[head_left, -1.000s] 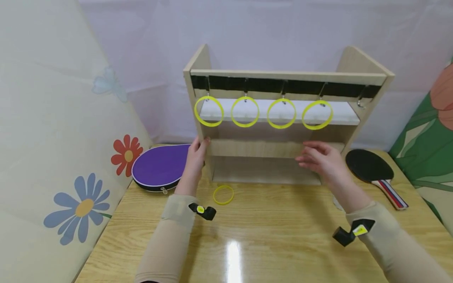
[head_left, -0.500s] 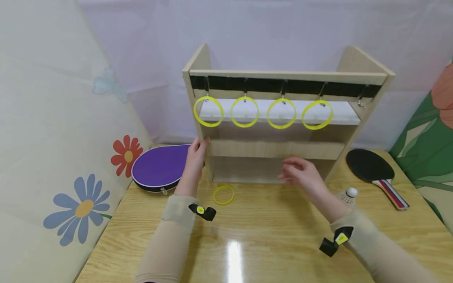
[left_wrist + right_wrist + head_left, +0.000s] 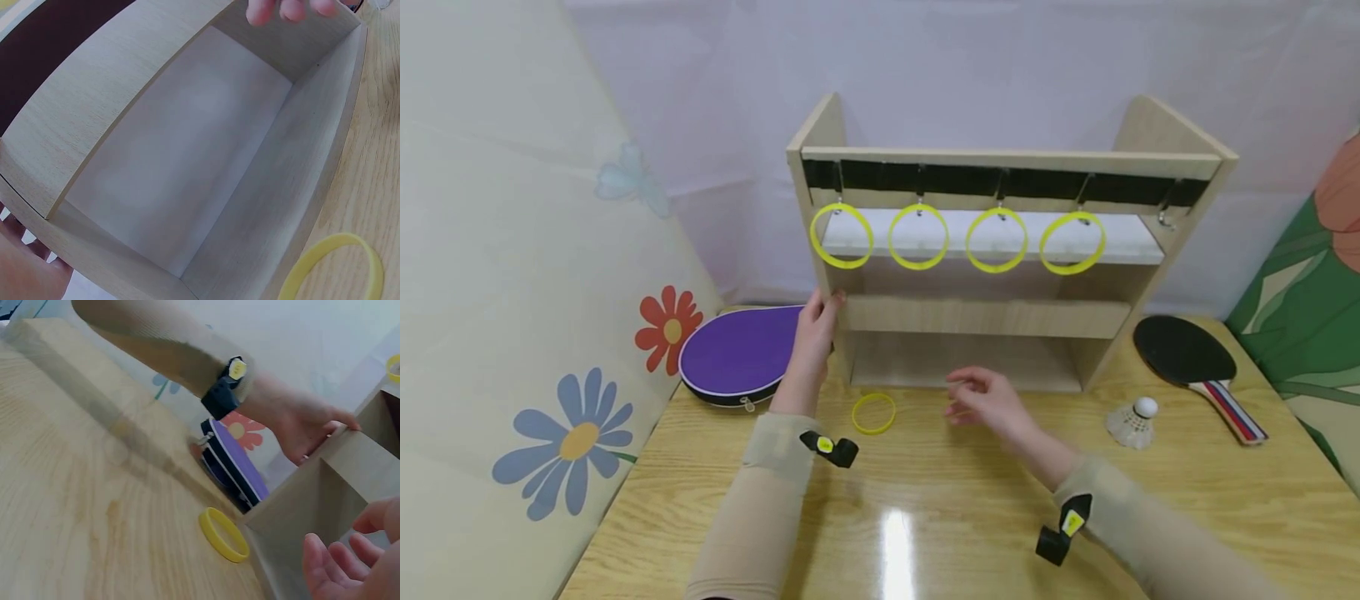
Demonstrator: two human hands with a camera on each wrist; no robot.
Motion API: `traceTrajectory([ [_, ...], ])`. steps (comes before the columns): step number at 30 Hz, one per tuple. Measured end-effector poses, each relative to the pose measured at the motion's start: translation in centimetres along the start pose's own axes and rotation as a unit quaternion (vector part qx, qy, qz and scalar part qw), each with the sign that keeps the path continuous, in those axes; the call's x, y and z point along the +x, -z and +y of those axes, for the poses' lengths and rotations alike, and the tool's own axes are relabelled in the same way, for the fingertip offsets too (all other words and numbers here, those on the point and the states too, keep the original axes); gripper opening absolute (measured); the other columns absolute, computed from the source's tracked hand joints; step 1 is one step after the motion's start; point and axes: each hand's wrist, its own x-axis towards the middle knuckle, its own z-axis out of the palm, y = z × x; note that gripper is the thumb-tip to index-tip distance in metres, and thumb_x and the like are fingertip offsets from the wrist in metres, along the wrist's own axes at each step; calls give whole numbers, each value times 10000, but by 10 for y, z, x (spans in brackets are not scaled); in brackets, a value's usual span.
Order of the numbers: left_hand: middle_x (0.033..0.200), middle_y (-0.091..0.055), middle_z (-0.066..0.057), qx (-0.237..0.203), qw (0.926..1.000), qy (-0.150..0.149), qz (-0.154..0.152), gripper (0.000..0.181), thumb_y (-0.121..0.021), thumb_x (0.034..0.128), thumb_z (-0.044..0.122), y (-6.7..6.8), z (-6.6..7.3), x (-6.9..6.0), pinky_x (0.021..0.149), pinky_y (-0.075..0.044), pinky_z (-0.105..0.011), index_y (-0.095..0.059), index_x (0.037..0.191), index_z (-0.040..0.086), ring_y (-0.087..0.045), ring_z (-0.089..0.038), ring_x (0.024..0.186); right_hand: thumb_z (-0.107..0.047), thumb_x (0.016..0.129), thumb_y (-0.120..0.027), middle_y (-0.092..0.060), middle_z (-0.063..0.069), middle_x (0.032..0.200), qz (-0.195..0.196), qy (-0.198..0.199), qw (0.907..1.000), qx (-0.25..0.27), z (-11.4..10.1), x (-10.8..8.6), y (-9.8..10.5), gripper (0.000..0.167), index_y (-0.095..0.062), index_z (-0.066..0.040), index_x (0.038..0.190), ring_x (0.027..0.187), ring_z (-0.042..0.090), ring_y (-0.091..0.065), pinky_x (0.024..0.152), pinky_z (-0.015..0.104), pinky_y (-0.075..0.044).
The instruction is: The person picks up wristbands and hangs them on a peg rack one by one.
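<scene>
In the head view my left hand (image 3: 814, 333) grips the left side panel of the wooden shelf (image 3: 985, 317), thumb at its front edge and fingers around the outside. My right hand (image 3: 988, 404) hovers in front of the shelf's bottom compartment, fingers loosely bent with nothing between them. A yellow ring (image 3: 874, 414) lies on the table between the hands, close to the shelf's base. It also shows beside my right hand in the right wrist view, where the yellow ring (image 3: 224, 535) lies apart from the fingers. Several yellow rings hang from hooks on the shelf's black strip (image 3: 962, 179).
The rightmost hook (image 3: 1163, 218) carries no ring. To the right are a shuttlecock (image 3: 1131, 423) and a black table tennis bat (image 3: 1183, 350). A purple zipped case (image 3: 741, 354) lies left of the shelf. A curtain and a flowered wall enclose the wooden table (image 3: 970, 508).
My right hand has moved left and down from the shelf's right half towards the ring on the table, uncovering the shuttlecock. The left hand has stayed on the side panel.
</scene>
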Motion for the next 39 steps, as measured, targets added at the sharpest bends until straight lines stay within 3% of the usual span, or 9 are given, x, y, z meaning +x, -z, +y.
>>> traceTrajectory([
  [9,1175,-614,-164,5,10000,-64,40,412,-477,1014,248,0,-1,0,851,-465,-290,-535,1387,83,-583,-89,894,56,896,-497,-629,150,926,-91,-215,9997,-37,16,5,-28,401,-493,171,1280,706,132,-662,688,290,-589],
  [19,1211,-603,-152,-83,10000,-33,-21,421,-475,1017,261,0,1,-1,870,-461,-290,-522,1405,104,-578,-96,929,45,940,-522,-652,285,1049,-326,-444,9985,25,34,25,-40,396,-501,132,1326,679,105,-659,664,257,-583],
  [29,1177,-616,-142,-31,10000,-58,12,407,-477,1015,256,0,0,-1,853,-463,-277,-531,1380,84,-582,-80,905,52,929,-560,-663,148,912,-301,-700,9966,316,46,40,-54,407,-518,101,1332,657,114,-668,645,267,-587],
  [39,1192,-607,-168,-65,10000,-47,13,402,-474,1017,247,0,0,-1,842,-468,-280,-535,1387,102,-586,-90,901,59,935,-573,-669,143,883,-269,-755,9964,262,53,49,-59,388,-513,131,1311,653,131,-674,663,271,-591],
])
